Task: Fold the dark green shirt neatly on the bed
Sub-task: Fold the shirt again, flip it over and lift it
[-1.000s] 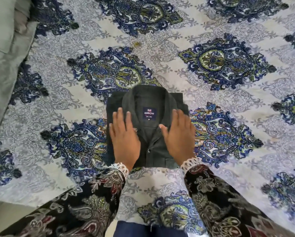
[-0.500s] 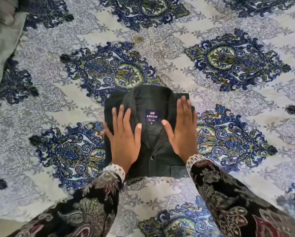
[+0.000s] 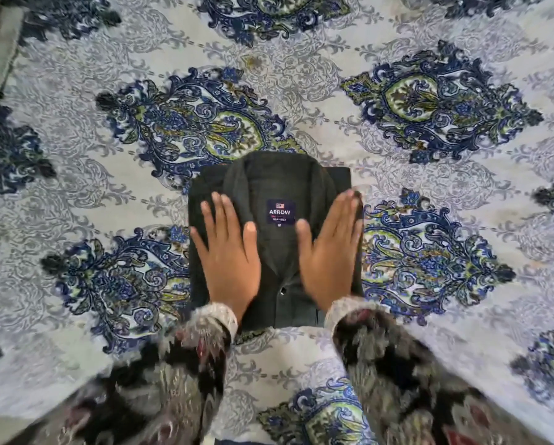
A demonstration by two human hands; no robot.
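Both hands, left hand [image 3: 227, 261] and right hand [image 3: 332, 255], press flat, spread wider than before, on my folded dark green shirt [image 3: 274, 184]; patterned bed [image 3: 430, 220] lies open all round.

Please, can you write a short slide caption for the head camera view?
Both hands, left hand and right hand, lie flat on the folded dark green shirt on the patterned bedsheet.

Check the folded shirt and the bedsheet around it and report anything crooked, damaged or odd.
Nothing stands out. The dark green shirt lies as a squared packet on the patterned bedsheet, collar up and its label centred. The left hand and right hand rest flat on it. Only a small brownish spot marks the sheet beyond.
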